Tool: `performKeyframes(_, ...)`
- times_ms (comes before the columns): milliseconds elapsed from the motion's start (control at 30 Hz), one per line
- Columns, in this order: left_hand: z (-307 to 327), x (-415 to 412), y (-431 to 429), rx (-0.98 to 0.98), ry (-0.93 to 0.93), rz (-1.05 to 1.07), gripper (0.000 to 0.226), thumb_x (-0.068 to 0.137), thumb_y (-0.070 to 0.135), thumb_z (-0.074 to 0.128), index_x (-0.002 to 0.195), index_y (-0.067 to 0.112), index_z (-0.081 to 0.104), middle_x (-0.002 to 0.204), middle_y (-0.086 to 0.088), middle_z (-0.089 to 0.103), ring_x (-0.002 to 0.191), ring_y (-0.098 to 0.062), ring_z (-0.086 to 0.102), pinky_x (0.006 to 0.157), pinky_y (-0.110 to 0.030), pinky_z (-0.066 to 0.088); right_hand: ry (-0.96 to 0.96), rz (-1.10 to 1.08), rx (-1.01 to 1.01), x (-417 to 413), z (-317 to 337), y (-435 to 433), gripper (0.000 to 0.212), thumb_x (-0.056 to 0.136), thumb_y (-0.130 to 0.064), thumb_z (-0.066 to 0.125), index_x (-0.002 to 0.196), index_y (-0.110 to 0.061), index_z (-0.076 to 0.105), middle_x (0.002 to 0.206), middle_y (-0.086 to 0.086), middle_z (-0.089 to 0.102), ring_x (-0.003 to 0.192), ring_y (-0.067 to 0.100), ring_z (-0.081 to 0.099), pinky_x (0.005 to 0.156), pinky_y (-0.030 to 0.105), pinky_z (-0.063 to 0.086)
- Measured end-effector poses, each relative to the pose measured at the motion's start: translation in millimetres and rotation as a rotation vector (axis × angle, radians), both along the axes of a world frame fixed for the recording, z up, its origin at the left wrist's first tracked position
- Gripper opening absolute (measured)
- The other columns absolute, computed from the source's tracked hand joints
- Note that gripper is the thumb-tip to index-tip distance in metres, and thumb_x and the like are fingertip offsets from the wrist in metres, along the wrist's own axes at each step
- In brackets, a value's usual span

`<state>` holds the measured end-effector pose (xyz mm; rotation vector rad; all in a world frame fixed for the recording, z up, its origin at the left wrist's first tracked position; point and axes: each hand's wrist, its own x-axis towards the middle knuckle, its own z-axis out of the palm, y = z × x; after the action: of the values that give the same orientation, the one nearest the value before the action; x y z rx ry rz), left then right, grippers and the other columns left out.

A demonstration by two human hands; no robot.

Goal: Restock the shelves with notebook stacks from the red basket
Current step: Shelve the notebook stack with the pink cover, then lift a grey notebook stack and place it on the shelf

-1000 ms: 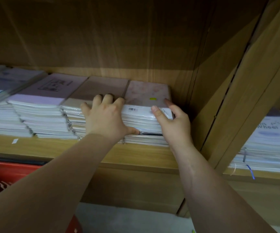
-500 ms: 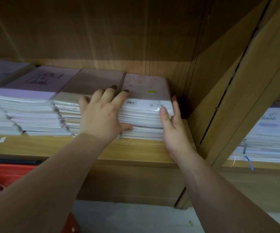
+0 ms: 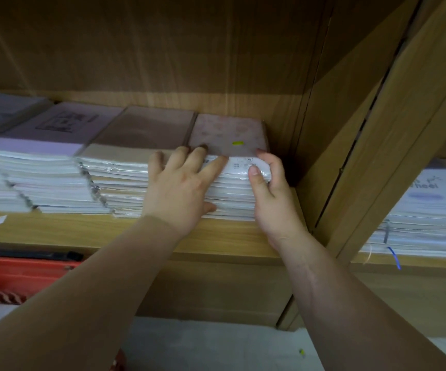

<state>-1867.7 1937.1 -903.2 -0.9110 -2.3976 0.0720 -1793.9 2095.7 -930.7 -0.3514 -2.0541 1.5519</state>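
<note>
Notebook stack [image 3: 227, 135]: L hand [image 3: 181, 188] flat on front, R hand [image 3: 275, 202] gripping corner.

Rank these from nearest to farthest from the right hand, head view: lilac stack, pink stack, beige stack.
1. Pink stack: rightmost; the right hand grips its front right corner.
2. Beige stack: next one to the left, directly beside the pink one.
3. Lilac stack: one further left again.
</note>
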Motion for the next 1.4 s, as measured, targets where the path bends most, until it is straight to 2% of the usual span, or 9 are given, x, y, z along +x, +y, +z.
performKeyframes(167, 1.9, 4.4, 3.3, -0.019, -0.048, 0.027, 0.1, 0.068, 0.061, 0.08, 0.15, 0.04, 0.026, 0.156, -0.001, 0.038, 0.139, -0.028, 0.036, 0.11, -0.058, 0.027, -0.012, 0.002, -0.029, 4.3, 4.9, -1.2, 0.038, 0.103, -0.047, 0.049, 0.14, -0.04, 0.042, 0.133, -0.002, 0.055, 0.113, 0.016, 0.06, 0.087, 0.034, 0.056)
performKeyframes(233, 4.9, 11.1, -2.1, -0.001, -0.068, 0.0, 0.103, 0.07, 0.061, 0.078, 0.153, 0.04, 0.021, 0.161, -0.004, 0.031, 0.147, -0.03, 0.027, 0.115, -0.06, 0.022, -0.001, -0.124, -0.007, 6.6, 5.1, -7.0, 0.05, 0.097, -0.058, 0.049, 0.143, -0.042, 0.04, 0.143, -0.002, 0.05, 0.132, 0.023, 0.05, 0.106, 0.047, 0.048)
performKeyframes(367, 3.7, 39.3, -50.5, 0.114, -0.054, -0.037, 0.101, 0.073, 0.065, 0.073, 0.156, 0.033, 0.025, 0.164, -0.009, 0.029, 0.152, -0.034, 0.02, 0.119, -0.065, 0.016, 0.139, -0.304, 0.524, 15.4, 27.6, -34.0, 0.058, 0.101, -0.054, 0.04, 0.151, -0.025, 0.041, 0.164, 0.013, 0.027, 0.156, 0.036, 0.004, 0.124, 0.059, 0.011)
performKeyframes(533, -6.7, 64.2, -184.4, 0.125, -0.135, 0.132, 0.087, 0.073, 0.064, 0.069, 0.149, 0.032, 0.04, 0.153, -0.011, 0.045, 0.143, -0.039, 0.037, 0.11, -0.065, 0.034, 0.347, 0.093, 0.474, 21.4, 37.7, -125.8, 0.045, 0.101, -0.046, 0.045, 0.136, -0.021, 0.059, 0.155, 0.005, 0.042, 0.153, 0.024, 0.024, 0.123, 0.037, 0.021)
performKeyframes(833, 29.3, 62.6, -442.8, 0.165, -0.36, 0.722, 0.082, 0.076, 0.084, 0.037, 0.143, 0.039, 0.048, 0.139, -0.009, 0.058, 0.124, -0.04, 0.053, 0.104, -0.056, 0.044, -0.015, 0.744, 0.316, 18.7, -18.8, -250.9, 0.044, 0.089, -0.065, 0.046, 0.123, -0.043, 0.064, 0.14, -0.033, 0.044, 0.136, -0.011, 0.037, 0.108, 0.021, 0.035)
performKeyframes(1000, 40.6, 33.2, -513.2, 0.241, -0.69, 0.645, 0.094, 0.066, 0.089, 0.058, 0.149, 0.049, 0.036, 0.148, -0.001, 0.045, 0.129, -0.026, 0.05, 0.11, -0.038, 0.038, -0.228, 0.92, 0.004, -5.3, 4.8, -373.8, 0.053, 0.096, -0.059, 0.053, 0.146, -0.057, 0.033, 0.162, -0.02, 0.026, 0.148, 0.003, 0.028, 0.115, 0.032, 0.032)
performKeyframes(1100, 20.9, 30.1, -533.4, 0.316, -0.753, 0.565, 0.098, 0.063, 0.096, 0.048, 0.148, 0.049, 0.036, 0.152, 0.001, 0.041, 0.137, -0.021, 0.045, 0.109, -0.027, 0.033, -0.511, 0.847, -0.148, -3.8, 7.3, -447.0, 0.081, 0.098, -0.052, 0.055, 0.157, -0.051, -0.001, 0.169, -0.015, -0.007, 0.153, 0.011, 0.016, 0.11, 0.025, 0.027)
performKeyframes(1200, 9.5, 33.5, -539.2, 0.387, -0.752, 0.623, 0.1, 0.063, 0.089, 0.057, 0.151, 0.051, 0.03, 0.153, 0.004, 0.042, 0.133, -0.022, 0.05, 0.105, -0.034, 0.043, -0.592, 0.626, -0.194, 2.7, 4.8, -498.7, 0.095, 0.097, -0.049, 0.059, 0.155, -0.048, -0.016, 0.168, -0.009, -0.018, 0.157, 0.016, 0.0, 0.123, 0.044, 0.028)
performKeyframes(1400, 18.5, 24.0, -536.3, 0.442, -0.85, 0.641, 0.119, 0.069, 0.07, 0.076, 0.16, 0.04, 0.006, 0.156, 0.0, 0.041, 0.133, -0.027, 0.051, 0.098, -0.039, 0.048, -0.589, 0.202, -0.141, -1.3, 14.6, -536.8, 0.083, 0.096, -0.044, 0.059, 0.152, -0.058, -0.002, 0.168, -0.004, 0.007, 0.153, 0.02, 0.021, 0.116, 0.051, 0.039)
